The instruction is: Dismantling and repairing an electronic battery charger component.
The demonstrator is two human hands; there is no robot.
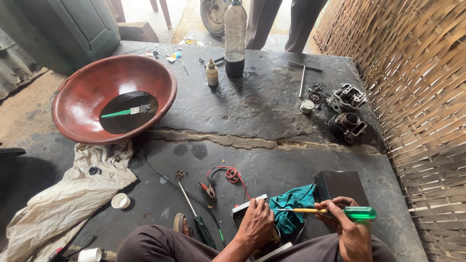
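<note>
Two hands at a small device on a dark slab floor.

Right hand (350, 232): closed round a green-handled screwdriver (340, 211), shaft pointing left over a teal cloth (292, 206). Left hand (256, 224): fingers curled down onto a white-edged device (247, 204) beside the cloth. Black box (341, 185) just behind. Near: pliers (209, 190), red and black wires (232, 174), second screwdriver (196, 215). Well apart: red basin (82, 92) holding a green brush (127, 111), engine parts (345, 112), bottle (235, 36).
</note>
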